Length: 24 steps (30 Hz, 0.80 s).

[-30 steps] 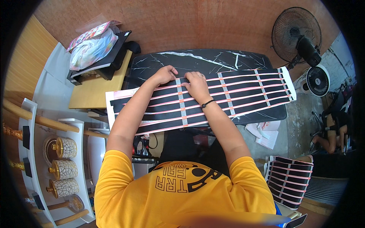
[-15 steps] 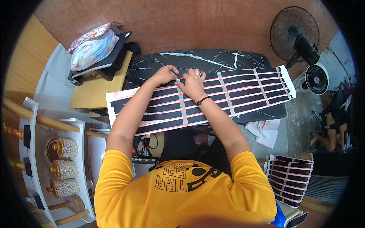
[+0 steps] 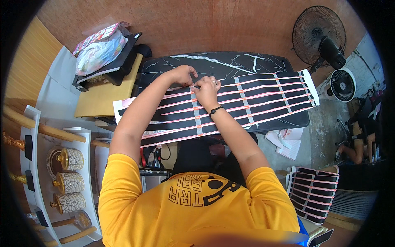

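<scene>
A long black sheet lies slantwise across the table, crossed lengthwise by pink-and-white strips and crosswise by grey strips. At its far edge my left hand has bent fingers, its fingertips at the end of one grey strip. Close beside it, my right hand, with a ring and a dark bracelet, rests over the sheet with fingers curled together. Its fingertips meet near the same strip end; what they pinch is too small to make out. My left forearm covers part of the sheet's left end.
Under the sheet is a black marble-patterned table. Two fans stand at the right. A similar striped sheet hangs lower right, near papers. A shelf with jars stands left. Another person sits far right.
My left hand has risen slightly, and its fingertips have come down to the strip end. My right hand has shifted a little left, its fingers more curled. The sheet has barely moved.
</scene>
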Tool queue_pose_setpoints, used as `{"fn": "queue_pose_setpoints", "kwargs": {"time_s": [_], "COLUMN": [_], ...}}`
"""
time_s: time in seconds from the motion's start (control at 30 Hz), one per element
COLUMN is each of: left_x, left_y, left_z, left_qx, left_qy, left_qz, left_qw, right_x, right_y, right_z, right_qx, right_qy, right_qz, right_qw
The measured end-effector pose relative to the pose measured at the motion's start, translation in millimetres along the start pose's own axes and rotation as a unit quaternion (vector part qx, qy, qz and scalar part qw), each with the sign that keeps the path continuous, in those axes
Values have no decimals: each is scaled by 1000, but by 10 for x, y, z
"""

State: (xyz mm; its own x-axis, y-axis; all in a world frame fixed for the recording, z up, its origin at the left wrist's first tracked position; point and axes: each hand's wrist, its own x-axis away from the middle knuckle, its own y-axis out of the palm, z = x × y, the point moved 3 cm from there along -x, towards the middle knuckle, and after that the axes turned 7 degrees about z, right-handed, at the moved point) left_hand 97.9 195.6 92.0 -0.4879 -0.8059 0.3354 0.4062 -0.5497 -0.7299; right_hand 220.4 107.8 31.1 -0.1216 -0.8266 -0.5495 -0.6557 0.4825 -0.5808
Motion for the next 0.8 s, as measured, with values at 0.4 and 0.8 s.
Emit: {"fn": "queue_pose_setpoints", "kwargs": {"time_s": [0.4, 0.8], "left_x": [-87, -157], "left_y": [12, 19], "left_z": [20, 26], "left_qx": [-37, -29], "left_qy": [11, 2], "left_qz": [-50, -56], "left_qw": [998, 998], "right_x": [-26, -40], "right_y": [0, -17], "right_z": [51, 67], "right_qx": [12, -10], "right_qy": [43, 55], "right_qz": [-10, -12], "right_qw": [999, 998]}}
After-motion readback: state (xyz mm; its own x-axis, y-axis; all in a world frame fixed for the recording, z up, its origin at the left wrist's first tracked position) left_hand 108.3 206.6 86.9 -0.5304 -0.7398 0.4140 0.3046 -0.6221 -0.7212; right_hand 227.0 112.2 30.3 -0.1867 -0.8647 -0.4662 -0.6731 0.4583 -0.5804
